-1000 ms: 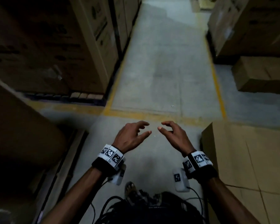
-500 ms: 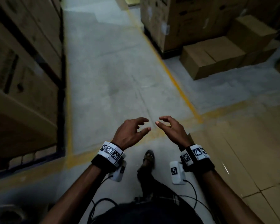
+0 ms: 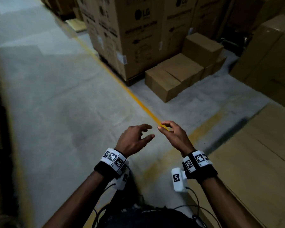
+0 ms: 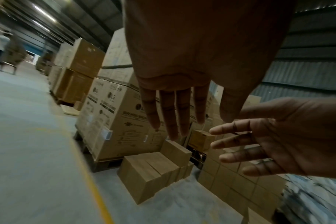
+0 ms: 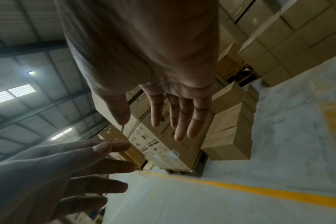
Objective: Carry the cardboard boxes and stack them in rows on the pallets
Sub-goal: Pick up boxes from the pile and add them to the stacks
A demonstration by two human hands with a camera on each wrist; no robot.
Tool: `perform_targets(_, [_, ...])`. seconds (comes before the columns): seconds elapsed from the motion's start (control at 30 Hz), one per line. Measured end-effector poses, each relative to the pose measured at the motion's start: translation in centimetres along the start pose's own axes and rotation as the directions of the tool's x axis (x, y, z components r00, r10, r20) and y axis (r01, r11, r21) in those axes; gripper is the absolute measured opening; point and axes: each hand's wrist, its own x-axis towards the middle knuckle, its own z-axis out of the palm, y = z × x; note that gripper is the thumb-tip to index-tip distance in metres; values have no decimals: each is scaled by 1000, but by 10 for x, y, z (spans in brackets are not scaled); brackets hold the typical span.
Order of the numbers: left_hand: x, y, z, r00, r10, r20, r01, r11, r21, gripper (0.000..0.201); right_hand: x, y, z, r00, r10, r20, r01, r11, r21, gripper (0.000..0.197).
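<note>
— We stand on a grey concrete floor (image 3: 59, 99) crossed by a yellow line (image 3: 135, 97), with tall printed cartons (image 3: 138, 35) ahead on a dark pallet (image 4: 102, 164).

— And our hands?

— Our left hand (image 3: 133, 139) and right hand (image 3: 174, 136) hang side by side in front of us, fingers loosely spread, gripping nothing, fingertips near but apart.

— Where are the cardboard boxes?

— A low cluster of plain cardboard boxes (image 3: 176, 76) sits on the floor just beside the tall cartons, well apart from our hands. A flat cardboard top (image 3: 253, 162) lies close at our right.
</note>
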Motion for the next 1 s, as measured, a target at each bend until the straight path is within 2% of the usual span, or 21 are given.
perform_targets(0.27, [247,-8,-46,969,221,111,-230,971,73,49,199,-36,-64,983,65,-172,-71,997,-29,38])
perform_targets(0.4, [379,12,-73,941,312,131,-323,944,66,51,288,-61,-112,952,118,-281,-118,993,18,34])
perform_targets(0.5, [459,29,-77,918,353,180,-364,931,27,51,340,-60,-141,923,178,-342,-167,984,60,34])
perform_targets(0.67, [575,52,-61,865,408,292,-422,907,-16,52,418,-40,-187,871,296,-393,-250,954,165,34])
perform_targets(0.8, [671,69,-30,835,423,352,-438,898,-40,54,490,-14,-235,839,339,-425,-274,939,208,34])
perform_targets(1.0, [843,142,25,826,407,390,-434,901,-23,88,615,23,-355,778,354,-518,-232,930,287,34])
